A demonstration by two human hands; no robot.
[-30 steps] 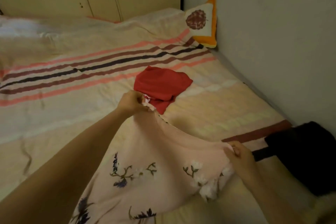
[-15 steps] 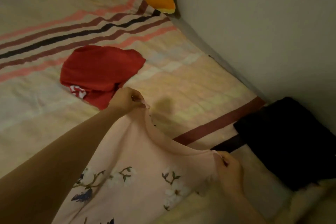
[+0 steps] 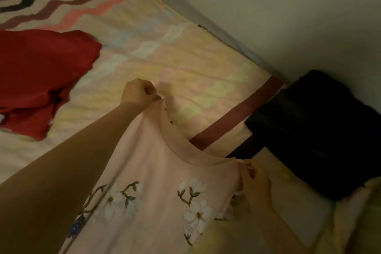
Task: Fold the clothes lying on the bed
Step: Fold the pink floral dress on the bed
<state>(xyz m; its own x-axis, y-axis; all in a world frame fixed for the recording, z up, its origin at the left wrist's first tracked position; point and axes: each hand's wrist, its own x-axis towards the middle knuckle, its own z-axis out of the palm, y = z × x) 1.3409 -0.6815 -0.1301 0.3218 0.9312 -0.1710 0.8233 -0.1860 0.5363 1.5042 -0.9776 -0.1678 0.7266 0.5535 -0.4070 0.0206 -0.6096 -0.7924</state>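
**Pink floral top held by its shoulders over the bed**

The left hand [image 3: 140, 94] pinches one shoulder of the pink floral top [image 3: 165, 187] at frame centre. The right hand [image 3: 254, 179] pinches the other shoulder at lower right; both grips are closed on the fabric. A red garment [image 3: 41, 76] lies on the striped bed [image 3: 165, 57] at left, and a black garment [image 3: 317, 134] lies at right by the wall [image 3: 288, 6].
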